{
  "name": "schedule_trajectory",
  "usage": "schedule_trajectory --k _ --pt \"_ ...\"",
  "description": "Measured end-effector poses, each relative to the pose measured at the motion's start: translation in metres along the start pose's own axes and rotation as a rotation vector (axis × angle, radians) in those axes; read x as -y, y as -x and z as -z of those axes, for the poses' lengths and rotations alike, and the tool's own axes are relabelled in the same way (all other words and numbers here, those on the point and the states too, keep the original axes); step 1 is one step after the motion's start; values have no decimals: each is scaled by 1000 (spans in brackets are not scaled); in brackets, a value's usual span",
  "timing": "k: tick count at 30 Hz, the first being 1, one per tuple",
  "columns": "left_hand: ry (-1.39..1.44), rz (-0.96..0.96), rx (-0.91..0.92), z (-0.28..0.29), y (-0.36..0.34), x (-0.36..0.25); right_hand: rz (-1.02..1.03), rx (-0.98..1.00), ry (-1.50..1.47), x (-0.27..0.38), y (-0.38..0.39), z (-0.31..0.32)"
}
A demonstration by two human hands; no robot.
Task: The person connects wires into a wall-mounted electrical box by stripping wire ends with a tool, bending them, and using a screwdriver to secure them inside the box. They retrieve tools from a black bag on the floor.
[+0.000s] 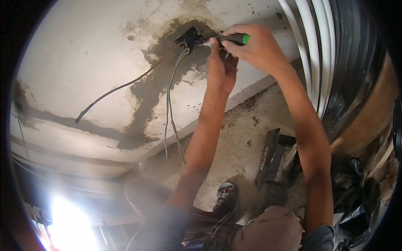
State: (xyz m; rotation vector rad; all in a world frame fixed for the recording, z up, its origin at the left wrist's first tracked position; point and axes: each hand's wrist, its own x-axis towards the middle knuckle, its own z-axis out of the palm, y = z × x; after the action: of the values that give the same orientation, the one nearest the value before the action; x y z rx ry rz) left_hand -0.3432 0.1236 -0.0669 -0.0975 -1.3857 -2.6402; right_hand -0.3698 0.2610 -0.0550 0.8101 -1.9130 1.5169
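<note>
Head view: right of wall box (191,36), right hand (260,45) fingers grasp screwdriver (235,39), likely light, rigid; hold by handle. Left hand (220,70) grasp: cannot tell.

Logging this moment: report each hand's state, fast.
Left hand: thumb at the front of the green-ended black tool; grip cannot be told.
Right hand: closed, holding that tool's handle.

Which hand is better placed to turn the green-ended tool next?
Likely the right hand: it grips the tool near its green end, while the left hand sits farther forward, nearer the black box.
</note>
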Motion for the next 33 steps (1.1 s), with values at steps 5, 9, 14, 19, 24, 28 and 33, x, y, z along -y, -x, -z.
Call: schedule_trajectory --k 5,9,14,19,24,28,33 --pt "24 21 0 -3 22 -3 -291 433 92 35 -23 45" --pt "48 -9 -12 -5 3 0 -2 232 22 13 -20 41" --pt "101 -12 -64 2 -11 11 3 134 -35 -19 -11 8" --pt "46 -48 -13 -1 -2 7 -77 128 -38 -8 -14 20" --pt "67 -73 -46 -1 -13 5 79 50 -30 -18 -24 8" --pt "-22 -65 168 5 4 -2 0 172 -109 -7 -25 27" --pt "-31 -45 32 4 0 5 -103 196 -147 1 -12 25"
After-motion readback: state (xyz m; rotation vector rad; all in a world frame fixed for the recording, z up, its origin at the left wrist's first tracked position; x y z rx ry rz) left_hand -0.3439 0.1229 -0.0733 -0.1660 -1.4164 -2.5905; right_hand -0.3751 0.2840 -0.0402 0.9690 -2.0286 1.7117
